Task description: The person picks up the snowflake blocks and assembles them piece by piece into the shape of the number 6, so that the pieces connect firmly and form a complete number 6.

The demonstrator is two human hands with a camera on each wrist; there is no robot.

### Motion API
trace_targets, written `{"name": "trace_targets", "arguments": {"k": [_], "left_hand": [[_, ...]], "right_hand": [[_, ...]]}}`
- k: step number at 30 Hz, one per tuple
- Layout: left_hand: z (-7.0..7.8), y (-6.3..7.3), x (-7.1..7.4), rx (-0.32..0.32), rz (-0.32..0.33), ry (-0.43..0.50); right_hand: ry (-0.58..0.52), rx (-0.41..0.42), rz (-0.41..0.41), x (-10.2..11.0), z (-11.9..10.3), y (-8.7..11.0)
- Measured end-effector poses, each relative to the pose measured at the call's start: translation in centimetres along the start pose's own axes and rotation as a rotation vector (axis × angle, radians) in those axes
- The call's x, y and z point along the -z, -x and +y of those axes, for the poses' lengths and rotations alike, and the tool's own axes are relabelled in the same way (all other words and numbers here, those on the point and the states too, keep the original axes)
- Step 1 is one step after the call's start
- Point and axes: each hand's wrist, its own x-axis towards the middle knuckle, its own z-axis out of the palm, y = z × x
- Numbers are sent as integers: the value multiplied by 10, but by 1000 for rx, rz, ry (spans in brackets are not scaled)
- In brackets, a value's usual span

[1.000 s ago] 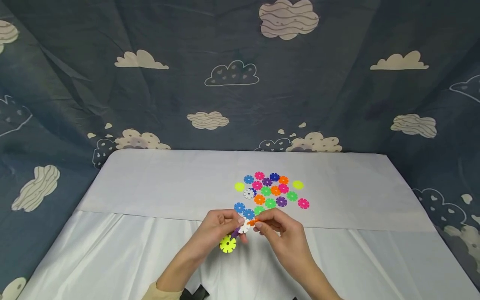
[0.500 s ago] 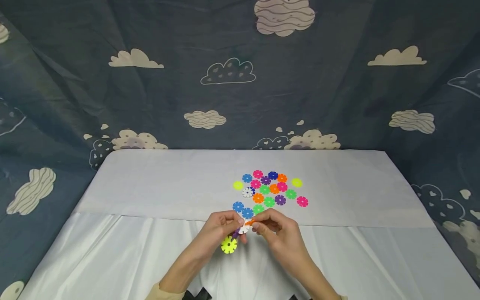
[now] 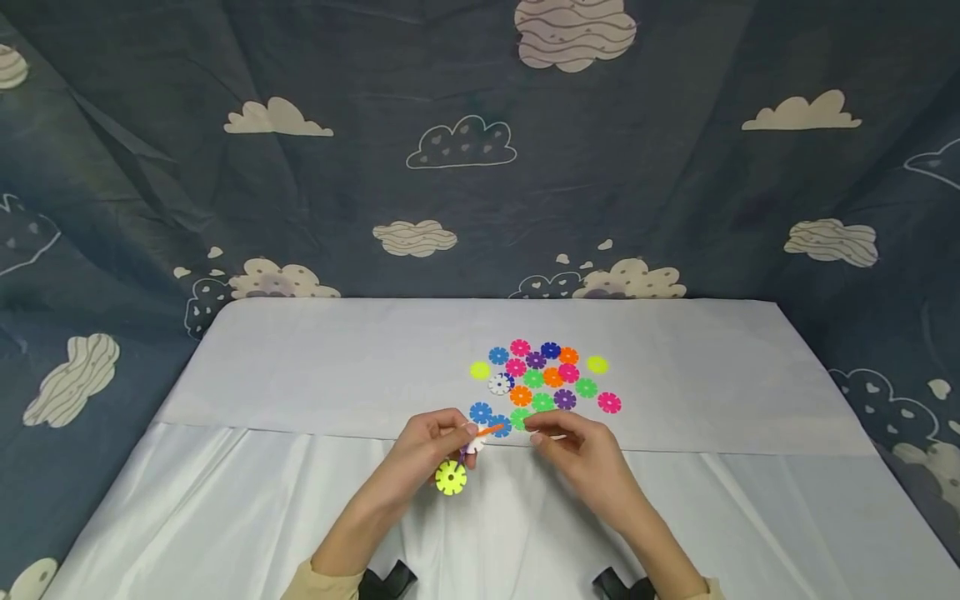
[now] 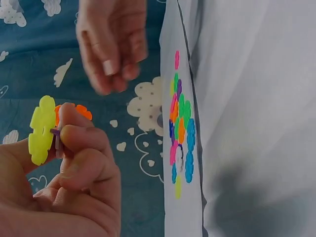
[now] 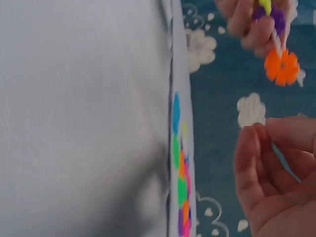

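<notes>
My left hand pinches a small chain of slotted plastic snowflake discs between thumb and fingers. A yellow disc hangs at its near end, and a purple disc joins it to a white disc. At the far end an orange disc is attached, seen edge-on from the head. My right hand is apart from the chain, a little to its right, with bent fingers and nothing between them. In the right wrist view its thumb and fingertips come close together.
Several loose discs in pink, blue, green, orange, purple and yellow lie flat on the white-covered table, just beyond my hands. A green disc lies close past the right fingertips. A dark cloud-print curtain hangs behind the table.
My right hand has let go of the orange disc and drawn away to the right. My left hand has moved slightly left with the chain, the orange disc now on it.
</notes>
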Motion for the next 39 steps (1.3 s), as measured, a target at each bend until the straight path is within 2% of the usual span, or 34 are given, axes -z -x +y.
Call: {"name": "trace_targets", "arguments": {"k": [3,7,13,19,23,32,39], "left_hand": [[0,0,2,-6,13,0],[-1,0,5,-13,16,-6],[-1,0,9,-12,22,-19],[-2,-2,11,-18,26,-29],[-4,-2,10,-10,15,-24],[-3,-3,10,-25,42,-11],[-2,-2,10,-24,68,2]], "right_hand": [[123,-21,9,7,9,-7],[216,8,-28,16,18,-21],[284,73,-192,22,22,-44],[351,181,-343,20,23,-65],[378,188,-405,19,27,-74],[377,164,-429,17,33,-87],[392,166,-468,17,31,-87]]}}
